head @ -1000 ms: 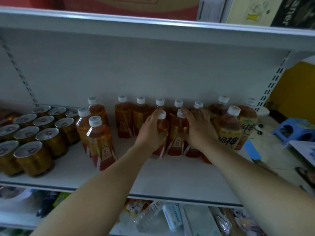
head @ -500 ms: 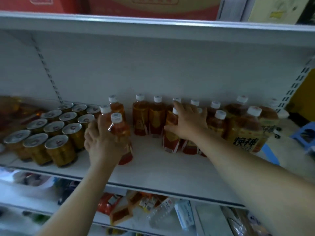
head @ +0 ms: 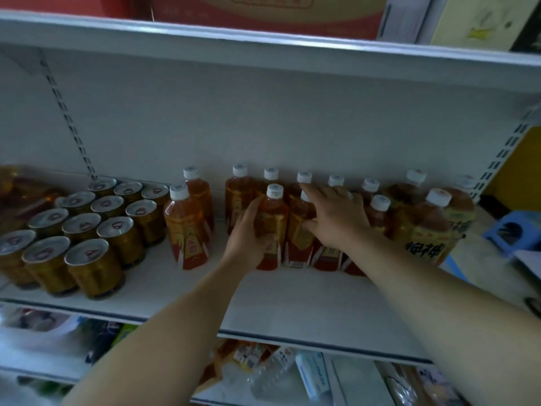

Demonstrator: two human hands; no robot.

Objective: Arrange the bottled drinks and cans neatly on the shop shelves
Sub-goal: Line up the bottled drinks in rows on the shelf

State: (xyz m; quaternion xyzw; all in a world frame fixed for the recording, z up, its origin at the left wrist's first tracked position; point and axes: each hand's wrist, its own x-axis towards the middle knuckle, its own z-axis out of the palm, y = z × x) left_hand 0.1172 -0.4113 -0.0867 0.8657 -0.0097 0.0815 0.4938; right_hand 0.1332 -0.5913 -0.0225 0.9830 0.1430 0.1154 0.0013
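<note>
Your left hand (head: 245, 233) brought its bottle (head: 274, 208) right.
Gripped upright, it stands just left of the row (head: 298, 237) your straight-fingered right hand (head: 336, 219) presses.

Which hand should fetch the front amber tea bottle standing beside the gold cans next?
Left. The left hand grips a white-capped amber bottle close beside the stray red-labelled bottle by the gold metal cans. The right hand rests farther right, on the front-row bottles.
</note>
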